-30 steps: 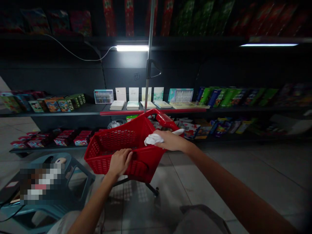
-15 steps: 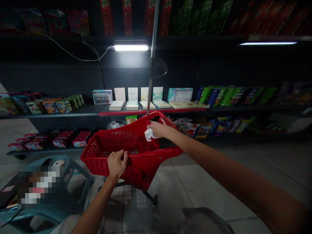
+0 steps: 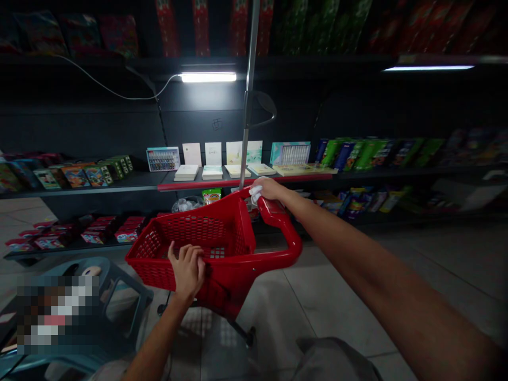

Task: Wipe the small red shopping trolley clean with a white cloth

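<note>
A red plastic shopping cart stands before me, its basket to the left and its handle to the right. My left hand grips the basket's near rim, fingers curled over the edge and one finger lifted away. At the far end of the handle is my right hand, closed around a crumpled white cloth that presses against the red plastic. Part of the cloth is hidden by the fingers. The basket shows a bare grid floor.
Behind the cart runs a dark shelf with books, marker sets and snack packs. A metal pole rises at the cart's far side. Left of the cart stands a blue-grey plastic stool with blurred-out items on it. A lamp glows above.
My right hand has moved with the cloth from the basket's inner back end up to the handle's far corner. My left hand stays at the near rim, one finger now raised.
</note>
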Action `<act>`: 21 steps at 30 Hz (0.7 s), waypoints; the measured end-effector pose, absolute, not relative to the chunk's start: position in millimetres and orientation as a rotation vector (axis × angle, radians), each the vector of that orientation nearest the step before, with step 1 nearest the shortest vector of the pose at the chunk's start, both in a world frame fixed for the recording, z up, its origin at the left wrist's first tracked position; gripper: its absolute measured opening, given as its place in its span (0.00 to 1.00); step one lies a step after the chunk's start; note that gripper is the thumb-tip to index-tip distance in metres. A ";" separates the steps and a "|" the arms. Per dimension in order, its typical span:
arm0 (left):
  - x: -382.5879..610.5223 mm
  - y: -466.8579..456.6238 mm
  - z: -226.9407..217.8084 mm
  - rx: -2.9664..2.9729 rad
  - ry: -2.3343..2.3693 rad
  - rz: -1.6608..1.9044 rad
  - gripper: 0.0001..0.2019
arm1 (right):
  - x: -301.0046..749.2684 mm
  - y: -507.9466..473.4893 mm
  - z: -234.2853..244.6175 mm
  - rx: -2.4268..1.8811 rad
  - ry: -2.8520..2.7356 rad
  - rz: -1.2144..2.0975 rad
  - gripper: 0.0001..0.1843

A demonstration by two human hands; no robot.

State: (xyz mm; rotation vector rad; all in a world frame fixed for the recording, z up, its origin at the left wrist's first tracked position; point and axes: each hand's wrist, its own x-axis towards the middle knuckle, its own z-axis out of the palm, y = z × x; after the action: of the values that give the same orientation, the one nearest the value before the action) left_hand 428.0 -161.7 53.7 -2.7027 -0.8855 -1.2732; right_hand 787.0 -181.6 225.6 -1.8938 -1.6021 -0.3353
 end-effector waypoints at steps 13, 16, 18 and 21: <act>451.0 -176.8 54.0 -2.802 -0.733 -1.086 0.14 | 802.7 -250.6 204.8 -1.947 -1.616 -0.278 0.12; 452.0 -174.8 54.8 -2.805 -0.733 -1.111 0.15 | 789.6 -282.6 193.1 -1.838 -1.619 -0.328 0.12; 452.5 -173.5 55.5 -2.813 -0.735 -1.111 0.15 | 775.6 -302.0 187.8 -1.780 -1.577 -0.348 0.12; 453.7 -171.3 56.3 -2.845 -0.737 -1.105 0.15 | 755.0 -323.2 177.2 -1.686 -1.470 -0.292 0.11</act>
State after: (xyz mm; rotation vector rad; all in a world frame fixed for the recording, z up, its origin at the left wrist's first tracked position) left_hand 453.7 -171.3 56.3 -2.8449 -0.7370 -1.1053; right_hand 755.0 -323.2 177.2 -1.6858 -1.4703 -0.2915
